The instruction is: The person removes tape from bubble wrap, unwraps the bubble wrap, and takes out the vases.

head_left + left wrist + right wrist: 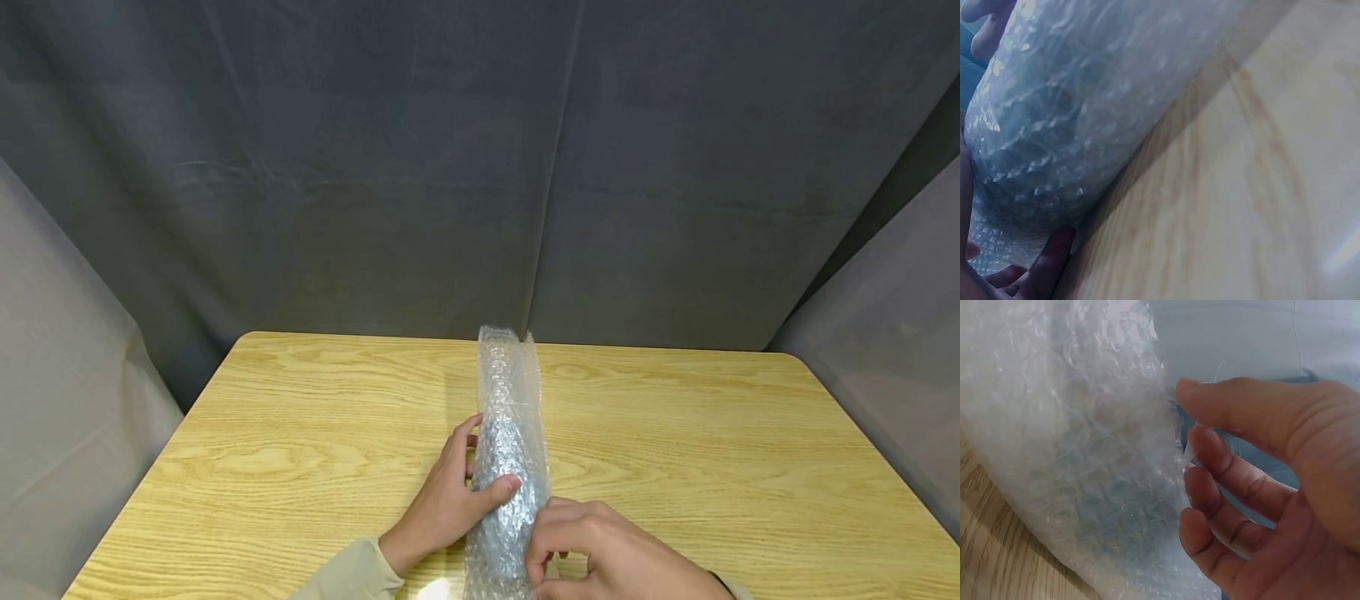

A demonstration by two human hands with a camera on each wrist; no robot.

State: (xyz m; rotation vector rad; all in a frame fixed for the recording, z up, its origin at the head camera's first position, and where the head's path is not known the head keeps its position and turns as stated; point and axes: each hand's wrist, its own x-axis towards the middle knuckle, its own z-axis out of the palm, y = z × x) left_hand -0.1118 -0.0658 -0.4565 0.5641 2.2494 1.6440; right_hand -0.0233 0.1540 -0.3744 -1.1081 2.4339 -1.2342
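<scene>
A long bundle of bubble wrap (510, 467) lies lengthwise on the table around something bluish-grey, whose kind is hidden by the layers. My left hand (447, 500) grips it from the left, thumb across the top and fingers along the side. In the left wrist view, fingertips (1054, 259) reach under the rounded side of the wrap (1079, 119). My right hand (600, 550) is at the near right edge of the bundle, fingers curled. The right wrist view shows its thumb and fingers pinching at the wrap's edge (1169, 444), where a small translucent flap (1191, 449) sticks out.
The wood-grain table (322, 417) extends to both sides of the bundle. A dark grey curtain (375, 183) hangs behind its far edge, with paler cloth (60, 400) at the left and more pale cloth (892, 333) at the right.
</scene>
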